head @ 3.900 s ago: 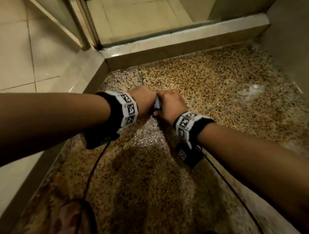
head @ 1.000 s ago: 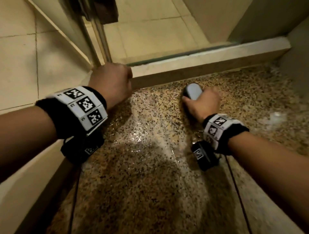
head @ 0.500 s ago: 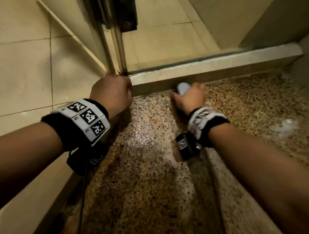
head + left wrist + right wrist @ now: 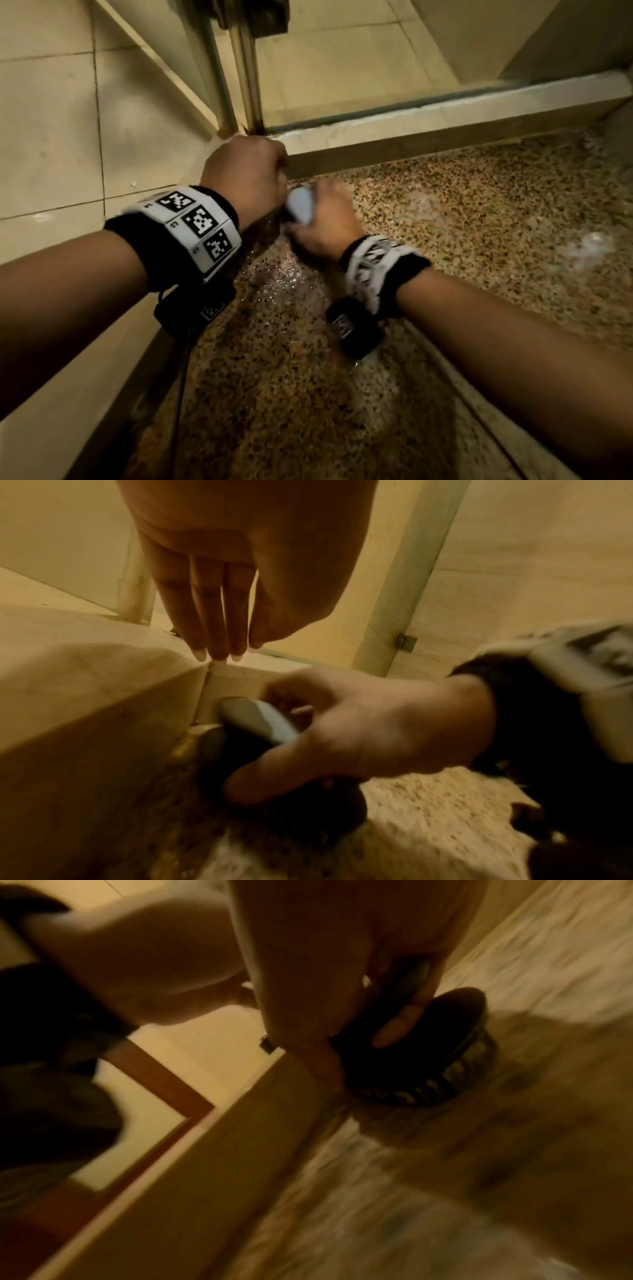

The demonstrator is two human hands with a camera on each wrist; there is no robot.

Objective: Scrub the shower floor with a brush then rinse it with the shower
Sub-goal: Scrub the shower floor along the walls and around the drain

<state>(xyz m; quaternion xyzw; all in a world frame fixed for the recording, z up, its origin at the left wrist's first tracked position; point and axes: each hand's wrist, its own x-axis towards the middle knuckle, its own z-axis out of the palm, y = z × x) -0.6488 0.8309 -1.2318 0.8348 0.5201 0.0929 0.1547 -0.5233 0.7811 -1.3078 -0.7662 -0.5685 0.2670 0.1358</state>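
Observation:
A scrub brush (image 4: 301, 207) with a pale grey-blue handle and a dark round bristle base (image 4: 441, 1066) stands on the wet speckled shower floor (image 4: 462, 222), tight in the far-left corner. My right hand (image 4: 325, 222) grips its handle (image 4: 260, 722) from above, fingers curled round it. Just left of it, my left hand (image 4: 245, 178) holds nothing. Its fingers (image 4: 219, 631) point straight down, with their tips on top of the pale curb (image 4: 428, 116) at the corner joint. The bristles are pressed to the floor and blurred.
The raised curb runs along the far side, and a second ledge (image 4: 68, 394) runs along the left. A metal door post (image 4: 245, 68) rises from the corner. A patch of foam (image 4: 589, 246) lies on the floor at the right. A wall closes the far-right corner.
My right hand has slid the brush left along the curb into the corner, beside my left hand. The left hand, which earlier held the brush too, stays at the curb corner.

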